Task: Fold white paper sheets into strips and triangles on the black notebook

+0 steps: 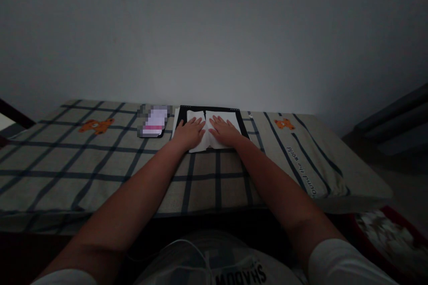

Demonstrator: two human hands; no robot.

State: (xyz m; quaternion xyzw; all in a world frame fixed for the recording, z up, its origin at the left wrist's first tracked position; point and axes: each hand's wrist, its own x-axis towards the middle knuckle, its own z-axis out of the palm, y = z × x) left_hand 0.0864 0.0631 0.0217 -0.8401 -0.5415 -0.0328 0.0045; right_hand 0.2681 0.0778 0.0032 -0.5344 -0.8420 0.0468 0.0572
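Observation:
A white sheet of paper lies on a black board at the far side of a bed covered with a checked cloth. My left hand rests flat on the left half of the paper, fingers spread. My right hand lies flat on the right half, beside a crease down the middle. Neither hand grips anything.
A phone with a lit, blurred screen lies left of the board. Orange bear prints mark the cloth. A plain wall rises right behind the bed. At the right, the bed edge drops to a dark floor and a patterned item.

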